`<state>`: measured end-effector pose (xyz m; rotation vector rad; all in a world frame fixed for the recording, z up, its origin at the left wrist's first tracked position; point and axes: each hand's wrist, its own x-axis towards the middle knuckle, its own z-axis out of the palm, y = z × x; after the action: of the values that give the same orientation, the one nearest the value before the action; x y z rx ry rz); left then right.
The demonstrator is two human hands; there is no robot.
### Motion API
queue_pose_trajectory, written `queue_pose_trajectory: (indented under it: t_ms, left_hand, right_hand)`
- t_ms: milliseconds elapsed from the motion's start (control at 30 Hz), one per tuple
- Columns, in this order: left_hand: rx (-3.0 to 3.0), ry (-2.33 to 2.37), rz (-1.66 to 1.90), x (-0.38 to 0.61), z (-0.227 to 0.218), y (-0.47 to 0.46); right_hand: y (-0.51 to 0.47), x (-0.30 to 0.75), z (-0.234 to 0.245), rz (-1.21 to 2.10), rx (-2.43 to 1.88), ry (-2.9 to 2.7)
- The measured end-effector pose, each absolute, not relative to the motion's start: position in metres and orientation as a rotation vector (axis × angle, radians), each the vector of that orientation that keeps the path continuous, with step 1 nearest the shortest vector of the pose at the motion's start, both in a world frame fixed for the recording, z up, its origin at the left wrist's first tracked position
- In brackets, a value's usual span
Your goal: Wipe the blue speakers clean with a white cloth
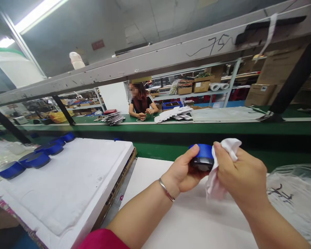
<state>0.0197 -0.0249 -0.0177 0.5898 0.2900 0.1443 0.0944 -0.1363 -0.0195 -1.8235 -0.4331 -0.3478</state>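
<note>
**Fig.: Wiping a blue-black cyl. unit point(204, 152)**

My L hand point(184, 173) grasps the unit, R of the foam tray point(75, 183); my R hand point(239, 176) pinches a white cloth point(214, 185) against it. Judged step: wiping. Next move prob. calls for a firm L grip w/ fresh surface turned clothward. Similar blue units point(38, 160) sit at the tray's left edge.

White slab point(67, 183) (blue cylinders point(38, 160) atop)

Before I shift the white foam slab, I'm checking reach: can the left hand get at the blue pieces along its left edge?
Probably not right now: the left hand holds another blue piece. Nothing visible blocks the way across the white foam slab, though.
</note>
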Motion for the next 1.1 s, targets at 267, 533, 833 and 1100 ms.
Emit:
queue_pose_trajectory:
  t_ms: [267, 533, 833, 1100]
  left_hand:
    - [0.541, 0.374, 0.188, 0.016, -0.005, -0.03]
    - [0.57, 0.274, 0.253, 0.026, -0.033, -0.037]
    - [0.687, -0.094, 0.166, 0.013, -0.03, -0.011]
    - [1.363, -0.121, 0.573, -0.004, -0.014, -0.01]
  right_hand:
    - [-0.14, 0.096, -0.018, -0.524, -1.767, -0.32]
    - [-0.128, 0.089, -0.038, -0.746, -1.825, -0.544]
    - [-0.143, 0.097, -0.008, -0.192, -1.566, -0.196]
    - [-0.127, 0.084, -0.022, -0.019, -1.48, -0.259]
